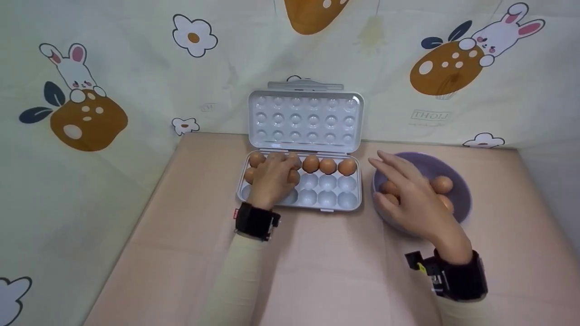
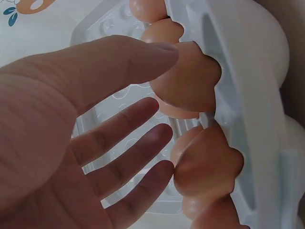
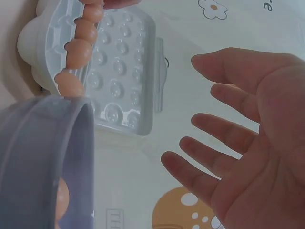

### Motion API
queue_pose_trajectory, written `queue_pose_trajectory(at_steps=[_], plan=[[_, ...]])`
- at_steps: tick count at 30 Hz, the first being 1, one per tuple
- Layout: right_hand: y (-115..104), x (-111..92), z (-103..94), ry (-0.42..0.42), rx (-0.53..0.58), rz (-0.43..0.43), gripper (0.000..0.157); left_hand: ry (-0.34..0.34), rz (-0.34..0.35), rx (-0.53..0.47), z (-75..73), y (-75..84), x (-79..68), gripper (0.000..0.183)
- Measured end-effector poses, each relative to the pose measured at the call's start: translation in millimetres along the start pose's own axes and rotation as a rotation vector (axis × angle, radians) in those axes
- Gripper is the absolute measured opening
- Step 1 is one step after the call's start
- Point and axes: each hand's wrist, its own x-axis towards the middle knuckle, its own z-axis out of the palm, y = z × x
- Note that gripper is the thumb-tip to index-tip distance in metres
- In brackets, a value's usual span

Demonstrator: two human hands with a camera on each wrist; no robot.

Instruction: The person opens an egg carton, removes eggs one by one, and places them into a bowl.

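Note:
My left hand (image 1: 270, 176) is over the light grey egg box (image 1: 327, 209), which stands with its lid up. Its thumb lies against a brown egg (image 2: 186, 81) in the box's middle row; the index finger is hidden behind the thumb in the left wrist view, and the other fingers (image 2: 143, 143) extend loosely. More brown eggs (image 1: 311, 164) fill the back row, and another egg (image 1: 249, 175) sits at the left of the middle row. Above the purple bowl (image 1: 463, 194), my right hand (image 1: 414, 203) holds nothing, its fingers spread. Several eggs (image 1: 442, 184) lie in that bowl.
The upright lid (image 1: 306, 120) leans back by the patterned cloth wall (image 1: 226, 81). Bare hollows (image 1: 327, 198) show at the box's front and right. A pinkish cloth (image 1: 326, 271) covers the table. The bowl stands just right of the box.

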Motion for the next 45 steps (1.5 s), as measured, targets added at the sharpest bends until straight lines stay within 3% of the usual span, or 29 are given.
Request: queue_pose_trajectory(at_steps=[11,19,28,33,37,45], plan=[[-7,4,11.9,-0.060,-0.044,-0.039,0.075,-0.041,0.013,0.082,10.3,-1.0,1.4,0.042],[-8,4,13.3,-0.062,-0.059,-0.067,0.076,0.010,0.030,-0.032,12.5,-1.9,1.0,0.035],[-7,2,11.4,-0.068,-0.051,-0.044,0.076,-0.022,0.024,-0.041,3.2,2.3,2.6,0.029],[-6,3,10.9,-0.039,-0.028,-0.061,0.079,-0.005,0.043,-0.076,-6.8,12.0,3.2,0.026],[-6,4,11.0,-0.017,-0.025,-0.069,0.078,0.036,0.113,-0.150,-14.6,22.1,2.7,0.027],[-8,5,10.2,0.053,-0.015,-0.082,0.077,0.066,0.213,-0.509,-26.0,43.2,-1.5,0.034]])
